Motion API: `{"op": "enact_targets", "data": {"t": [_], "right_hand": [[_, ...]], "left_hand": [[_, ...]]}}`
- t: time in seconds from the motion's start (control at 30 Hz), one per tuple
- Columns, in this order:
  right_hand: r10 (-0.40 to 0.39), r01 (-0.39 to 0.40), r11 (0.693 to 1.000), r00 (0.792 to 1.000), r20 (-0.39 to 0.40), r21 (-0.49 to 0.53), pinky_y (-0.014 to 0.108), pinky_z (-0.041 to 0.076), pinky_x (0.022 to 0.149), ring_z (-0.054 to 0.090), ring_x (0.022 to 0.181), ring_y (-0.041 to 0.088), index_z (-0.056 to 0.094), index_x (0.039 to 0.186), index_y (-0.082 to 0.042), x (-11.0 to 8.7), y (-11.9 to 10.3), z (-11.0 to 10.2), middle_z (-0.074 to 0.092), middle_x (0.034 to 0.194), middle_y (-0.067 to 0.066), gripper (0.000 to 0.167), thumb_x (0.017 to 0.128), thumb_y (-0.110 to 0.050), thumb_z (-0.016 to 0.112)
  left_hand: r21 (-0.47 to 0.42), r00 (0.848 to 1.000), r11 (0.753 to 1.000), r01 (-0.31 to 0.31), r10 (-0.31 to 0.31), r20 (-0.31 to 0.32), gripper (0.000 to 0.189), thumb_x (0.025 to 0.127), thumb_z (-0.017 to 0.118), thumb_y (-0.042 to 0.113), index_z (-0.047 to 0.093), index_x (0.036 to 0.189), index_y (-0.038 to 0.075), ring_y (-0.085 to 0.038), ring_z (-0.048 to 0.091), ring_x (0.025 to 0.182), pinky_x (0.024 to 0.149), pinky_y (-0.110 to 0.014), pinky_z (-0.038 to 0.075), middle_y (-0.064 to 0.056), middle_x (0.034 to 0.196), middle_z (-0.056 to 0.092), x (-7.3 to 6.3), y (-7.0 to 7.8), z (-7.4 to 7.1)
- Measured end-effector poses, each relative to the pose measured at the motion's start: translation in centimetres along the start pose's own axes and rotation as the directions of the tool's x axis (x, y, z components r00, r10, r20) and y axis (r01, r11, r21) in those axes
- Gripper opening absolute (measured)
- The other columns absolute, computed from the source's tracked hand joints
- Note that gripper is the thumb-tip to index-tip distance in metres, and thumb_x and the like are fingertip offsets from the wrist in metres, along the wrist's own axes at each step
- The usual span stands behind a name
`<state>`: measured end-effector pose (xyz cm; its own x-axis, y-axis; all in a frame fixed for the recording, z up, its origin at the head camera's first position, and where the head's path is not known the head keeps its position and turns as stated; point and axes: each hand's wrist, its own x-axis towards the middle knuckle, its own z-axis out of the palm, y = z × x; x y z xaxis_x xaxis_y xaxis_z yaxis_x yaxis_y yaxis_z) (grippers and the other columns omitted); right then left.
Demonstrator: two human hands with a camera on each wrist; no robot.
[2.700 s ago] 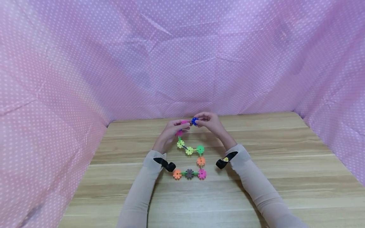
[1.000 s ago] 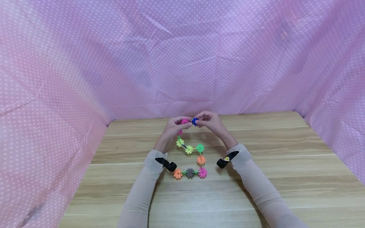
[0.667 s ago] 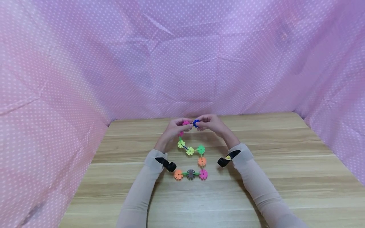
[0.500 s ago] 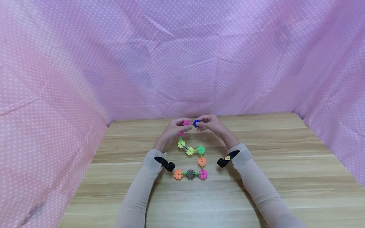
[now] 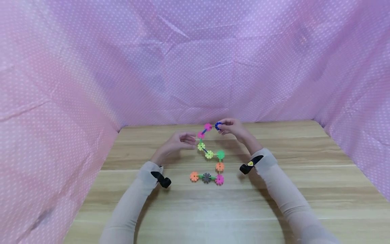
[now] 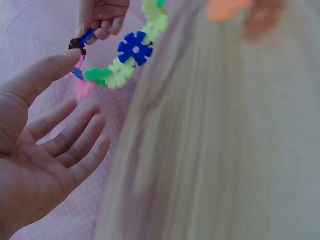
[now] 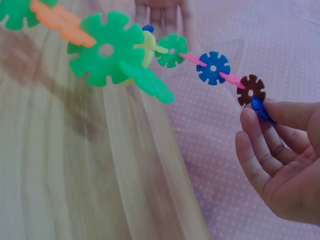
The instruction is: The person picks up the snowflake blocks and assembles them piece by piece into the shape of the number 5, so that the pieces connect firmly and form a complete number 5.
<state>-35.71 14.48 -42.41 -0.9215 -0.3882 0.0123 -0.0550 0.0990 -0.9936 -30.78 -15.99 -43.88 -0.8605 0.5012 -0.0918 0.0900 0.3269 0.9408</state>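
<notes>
A chain of notched plastic snowflake discs runs in an S shape in the head view, including a green disc and a grey disc. My right hand pinches the blue disc at the chain's far end between thumb and fingers. Beside it, the right wrist view shows a brown disc linked to the blue one. My left hand holds nothing, its fingers spread left of the chain near a yellow disc. In the left wrist view its palm and loose fingers show, apart from the discs.
A wood-grain table lies beneath the hands. Pink dotted cloth hangs behind the table and at both sides. Each sleeve carries a black wrist strap, one on the left and one on the right.
My left hand has let go of the chain near a pink disc and drawn back left. My right hand has moved right and slightly up with the blue disc, and the chain has shifted along with it.
</notes>
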Motion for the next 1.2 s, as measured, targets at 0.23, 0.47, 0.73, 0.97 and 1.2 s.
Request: {"op": "enact_targets", "data": {"t": [0.23, 0.47, 0.73, 0.97, 1.2], "right_hand": [[0.021, -0.020, 1.000, 0.999, -0.033, 0.023, 0.025, 0.062, 0.074, 0.071, 0.076, 0.010, 0.059, 0.122, 0.015, -0.2, -0.4, -0.7, 0.074, 0.083, -0.008, 0.031, 0.100, -0.007, 0.063], [0.029, -0.026, 0.999, 0.998, -0.059, 0.039, 0.027, 0.062, 0.077, 0.071, 0.074, 0.009, 0.059, 0.120, 0.014, -0.3, -0.8, -1.1, 0.075, 0.082, -0.008, 0.029, 0.099, -0.005, 0.064], [0.024, -0.022, 0.999, 0.998, -0.064, 0.040, 0.025, 0.062, 0.074, 0.071, 0.074, 0.009, 0.062, 0.117, 0.010, -0.6, -0.9, -1.2, 0.075, 0.081, -0.008, 0.023, 0.099, -0.004, 0.064], [0.027, -0.027, 1.000, 0.996, -0.081, 0.011, 0.031, 0.063, 0.080, 0.072, 0.075, 0.009, 0.064, 0.114, 0.006, -1.0, -0.8, -2.0, 0.075, 0.082, -0.008, 0.020, 0.099, -0.007, 0.065], [0.028, -0.029, 1.000, 0.997, -0.076, -0.007, 0.030, 0.063, 0.081, 0.071, 0.075, 0.008, 0.056, 0.124, 0.016, -1.9, -0.6, -3.1, 0.074, 0.081, -0.010, 0.034, 0.098, -0.005, 0.065]], "left_hand": [[0.057, 0.986, 0.998, 0.038, -0.047, 0.158, 0.061, 0.088, 0.079, 0.012, 0.053, 0.142, -0.002, -0.026, 0.067, 0.117, 0.103, -0.034, 0.056, -0.021, 0.133, 0.065, -2.0, -0.3, -0.2], [0.013, 0.937, 0.997, 0.078, -0.078, 0.341, 0.051, 0.088, 0.076, 0.003, 0.058, 0.136, -0.004, -0.023, 0.069, 0.111, 0.099, -0.033, 0.057, -0.019, 0.126, 0.068, -2.8, -0.7, 1.0], [-0.010, 0.899, 0.991, 0.135, -0.118, 0.422, 0.040, 0.084, 0.075, -0.002, 0.067, 0.123, -0.005, -0.013, 0.069, 0.092, 0.084, -0.026, 0.060, -0.005, 0.101, 0.074, -3.3, -0.6, 2.5], [0.003, 0.906, 0.988, 0.151, -0.140, 0.399, 0.031, 0.085, 0.074, -0.003, 0.071, 0.116, -0.006, -0.010, 0.069, 0.086, 0.079, -0.023, 0.059, -0.001, 0.094, 0.075, -3.2, -0.7, 2.5], [0.033, 0.943, 0.992, 0.124, -0.128, 0.308, 0.032, 0.088, 0.070, 0.002, 0.071, 0.120, -0.002, -0.011, 0.067, 0.088, 0.079, -0.027, 0.059, -0.002, 0.102, 0.075, -3.2, -0.5, 1.7]]}}
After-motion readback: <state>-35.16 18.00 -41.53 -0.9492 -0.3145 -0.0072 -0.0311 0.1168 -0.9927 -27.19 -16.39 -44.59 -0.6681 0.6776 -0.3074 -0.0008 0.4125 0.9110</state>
